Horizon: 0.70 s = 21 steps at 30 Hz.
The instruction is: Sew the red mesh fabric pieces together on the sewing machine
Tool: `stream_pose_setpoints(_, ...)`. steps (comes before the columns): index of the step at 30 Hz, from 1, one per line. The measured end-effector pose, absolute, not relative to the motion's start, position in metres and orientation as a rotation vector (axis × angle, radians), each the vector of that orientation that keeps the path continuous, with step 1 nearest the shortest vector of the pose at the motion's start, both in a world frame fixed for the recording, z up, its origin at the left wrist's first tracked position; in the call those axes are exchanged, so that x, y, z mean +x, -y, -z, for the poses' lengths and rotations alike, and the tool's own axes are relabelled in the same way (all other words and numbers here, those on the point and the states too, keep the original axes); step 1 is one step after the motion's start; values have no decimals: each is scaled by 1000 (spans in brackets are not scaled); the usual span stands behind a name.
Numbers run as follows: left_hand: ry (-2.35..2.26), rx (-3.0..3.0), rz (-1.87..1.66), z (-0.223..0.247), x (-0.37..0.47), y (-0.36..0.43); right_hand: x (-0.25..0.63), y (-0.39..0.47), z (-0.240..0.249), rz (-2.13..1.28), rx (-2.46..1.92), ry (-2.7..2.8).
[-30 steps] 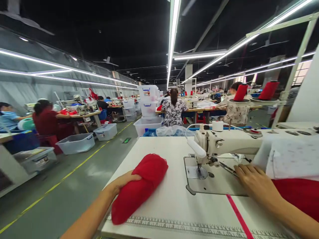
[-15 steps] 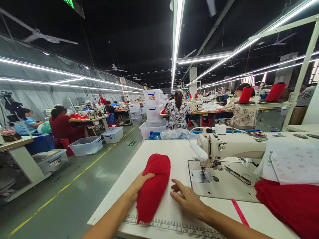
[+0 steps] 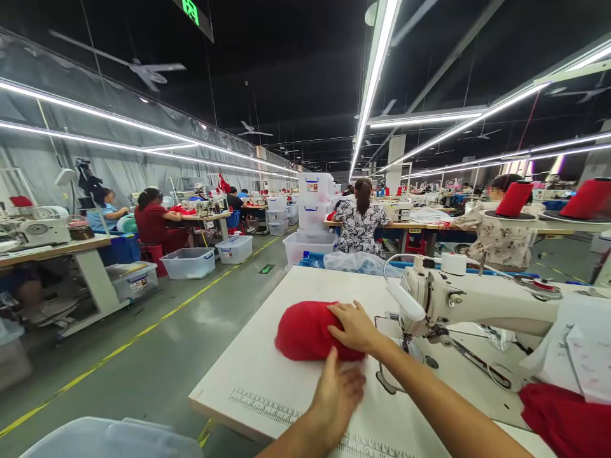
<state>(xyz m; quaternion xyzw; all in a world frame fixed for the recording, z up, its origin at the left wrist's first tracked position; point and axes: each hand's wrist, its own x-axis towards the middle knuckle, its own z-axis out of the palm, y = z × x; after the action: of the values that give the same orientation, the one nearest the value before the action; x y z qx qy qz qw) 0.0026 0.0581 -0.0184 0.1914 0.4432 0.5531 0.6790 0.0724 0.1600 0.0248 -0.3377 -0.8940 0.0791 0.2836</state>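
The red cloth (image 3: 305, 331) lies on the white table (image 3: 258, 375), its long axis running left to right, rounded end leftward. Behind, a blue container (image 3: 309, 259) bears clear plastic (image 3: 358, 262). The right hand (image 3: 356, 327), fingers spread, covers the cloth's right end; the left hand (image 3: 337, 388), open, touches its near edge.
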Motion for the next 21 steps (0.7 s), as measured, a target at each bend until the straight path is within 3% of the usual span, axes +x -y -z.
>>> stream_pose_setpoints(3, -950, 805, -965, 26, -2, -34, 77, -165, -4, -220, -928, 2378)
stream_pose_setpoints(10, -1572, 2018, -1411, -37, -62, -69, 84, -164, 11, -224, -951, 2104)
stream_pose_setpoints(18, -1728, 2378, -1023, -20, -92, -125, 81, -152, 53, -510, -1027, 1841)
stream_pose_setpoints(21, -1831, 2338, -1055, -4, -94, -133, 70, -174, 52, -596, -1077, 1840)
